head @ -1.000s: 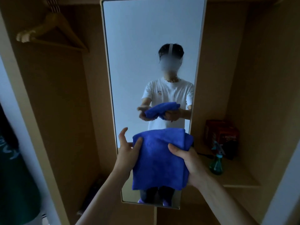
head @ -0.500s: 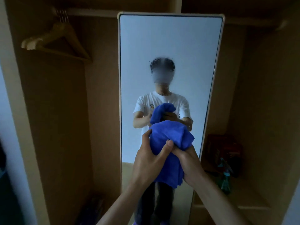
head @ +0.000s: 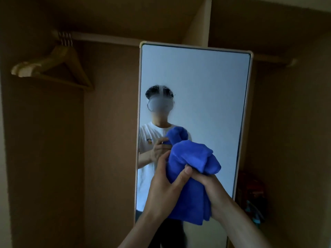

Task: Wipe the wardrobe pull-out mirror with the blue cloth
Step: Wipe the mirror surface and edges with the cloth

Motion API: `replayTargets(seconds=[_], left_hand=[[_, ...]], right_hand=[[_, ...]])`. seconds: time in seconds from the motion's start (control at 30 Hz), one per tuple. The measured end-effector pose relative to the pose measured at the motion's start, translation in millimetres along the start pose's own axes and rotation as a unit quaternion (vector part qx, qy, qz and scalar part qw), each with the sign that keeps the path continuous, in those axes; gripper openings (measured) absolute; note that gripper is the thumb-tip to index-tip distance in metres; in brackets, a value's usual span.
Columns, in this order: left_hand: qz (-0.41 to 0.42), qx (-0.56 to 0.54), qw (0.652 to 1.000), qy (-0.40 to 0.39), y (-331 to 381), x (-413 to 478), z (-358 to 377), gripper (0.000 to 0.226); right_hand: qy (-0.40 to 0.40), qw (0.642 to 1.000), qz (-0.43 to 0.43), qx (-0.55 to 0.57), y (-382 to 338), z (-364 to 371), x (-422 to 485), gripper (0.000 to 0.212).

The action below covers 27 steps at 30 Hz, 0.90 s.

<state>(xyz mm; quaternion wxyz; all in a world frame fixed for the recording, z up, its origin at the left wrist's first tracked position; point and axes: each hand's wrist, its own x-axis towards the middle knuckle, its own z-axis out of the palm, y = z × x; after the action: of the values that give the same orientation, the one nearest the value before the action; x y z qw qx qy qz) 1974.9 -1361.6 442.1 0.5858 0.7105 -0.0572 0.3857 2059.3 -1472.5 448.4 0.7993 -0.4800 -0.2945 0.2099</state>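
Mirror (head: 206, 83) upright inside dim wooden wardrobe (head: 111, 140); left hand (head: 164, 192), right hand (head: 215, 192) grip bunched blue cloth (head: 191, 158).

Both forearms rose from the near edge, hands meeting mid-scene. Left hand (head: 163, 187) was wrapped round the blue cloth (head: 190, 158), thumb across its front. Right hand (head: 214, 191) gripped the same bunch from the right, touching that thumb.
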Motion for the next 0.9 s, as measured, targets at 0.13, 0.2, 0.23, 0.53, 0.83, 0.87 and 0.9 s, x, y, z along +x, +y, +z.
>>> replayTargets(seconds=[0.13,0.2,0.23,0.53,0.83,0.87,0.9], left_hand=[[0.034,0.073,0.997,0.010,8,20,-12,0.056],[0.038,0.048,0.998,-0.012,17,34,-18,0.061],[0.041,0.040,0.998,-0.017,23,41,-20,0.066],[0.104,0.045,0.993,0.044,54,85,-23,0.022],[0.041,-0.020,0.997,0.062,77,107,-14,0.046],[0.037,-0.024,0.997,0.065,80,109,-15,0.047],[0.037,-0.026,0.997,0.065,83,110,-16,0.045]], right_hand=[[-0.015,0.994,-0.062,-0.090,-22,10,5,0.040],[-0.004,0.988,-0.090,-0.121,-31,16,13,0.038],[-0.007,0.983,-0.110,-0.146,-35,20,17,0.040],[-0.023,0.931,-0.173,-0.320,-59,37,42,0.053],[0.004,0.953,-0.172,-0.250,-100,47,48,0.021],[-0.003,0.959,-0.156,-0.235,-105,47,49,0.025],[-0.016,0.965,-0.137,-0.222,-111,48,51,0.027]])
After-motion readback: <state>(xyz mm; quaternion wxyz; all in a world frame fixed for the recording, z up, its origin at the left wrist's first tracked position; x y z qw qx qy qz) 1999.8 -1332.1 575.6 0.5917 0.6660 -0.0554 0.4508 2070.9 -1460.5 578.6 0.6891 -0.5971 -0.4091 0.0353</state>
